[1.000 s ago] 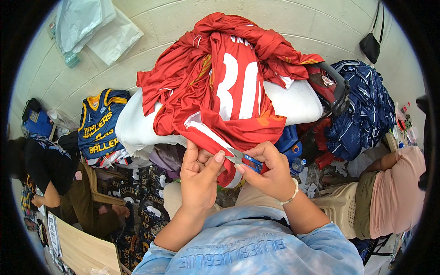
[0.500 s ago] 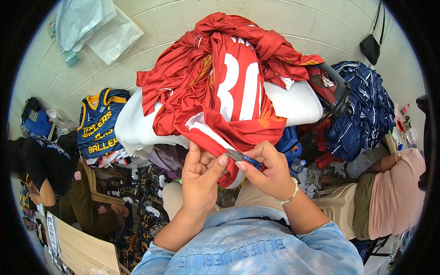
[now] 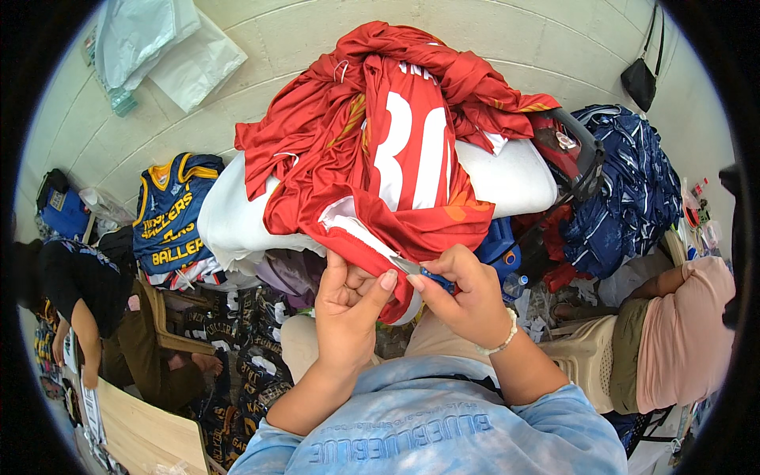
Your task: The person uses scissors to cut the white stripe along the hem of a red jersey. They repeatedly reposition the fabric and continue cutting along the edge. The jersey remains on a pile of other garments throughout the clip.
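Up close, red jersey (image 3: 380, 150) (white numerals), crumpled

Both bare forearms are rising from the lower edge and meeting at the centre. The left hand (image 3: 348, 313) is turning its palm upward, fingers curled, thumb pressing toward the right hand. The right hand (image 3: 467, 297), a bead bracelet at its wrist, is pinching thumb against forefinger, apparently around something slim, though the grip is partly hidden. Light blue sleeves are covering both upper arms.
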`<action>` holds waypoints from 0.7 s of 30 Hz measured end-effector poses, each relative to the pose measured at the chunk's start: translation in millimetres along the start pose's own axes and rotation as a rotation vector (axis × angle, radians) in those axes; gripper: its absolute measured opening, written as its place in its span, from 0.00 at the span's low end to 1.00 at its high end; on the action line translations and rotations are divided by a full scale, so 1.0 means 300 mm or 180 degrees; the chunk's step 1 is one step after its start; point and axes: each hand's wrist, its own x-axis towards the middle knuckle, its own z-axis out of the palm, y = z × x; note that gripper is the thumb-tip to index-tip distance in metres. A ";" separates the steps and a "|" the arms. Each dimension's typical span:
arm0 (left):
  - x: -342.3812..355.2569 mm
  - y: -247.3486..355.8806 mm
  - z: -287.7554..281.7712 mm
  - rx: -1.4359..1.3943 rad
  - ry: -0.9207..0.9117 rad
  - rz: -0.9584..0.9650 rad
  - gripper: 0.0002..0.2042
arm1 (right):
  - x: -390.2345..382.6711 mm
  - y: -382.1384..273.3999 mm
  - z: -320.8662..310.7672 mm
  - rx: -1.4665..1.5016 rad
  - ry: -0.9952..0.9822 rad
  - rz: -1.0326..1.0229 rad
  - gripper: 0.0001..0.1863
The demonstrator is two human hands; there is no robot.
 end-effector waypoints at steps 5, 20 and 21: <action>0.003 0.002 0.024 0.0029 0.0039 0.0046 0.35 | -0.014 0.020 0.023 0.1659 -0.0147 0.0734 0.11; 0.023 0.000 -0.021 -0.0241 0.0074 0.0049 0.31 | -0.012 0.022 0.009 0.0724 -0.0097 0.0267 0.14; 0.021 0.001 -0.020 -0.0243 0.0079 0.0039 0.31 | -0.010 0.021 0.008 0.0667 -0.0113 0.0211 0.15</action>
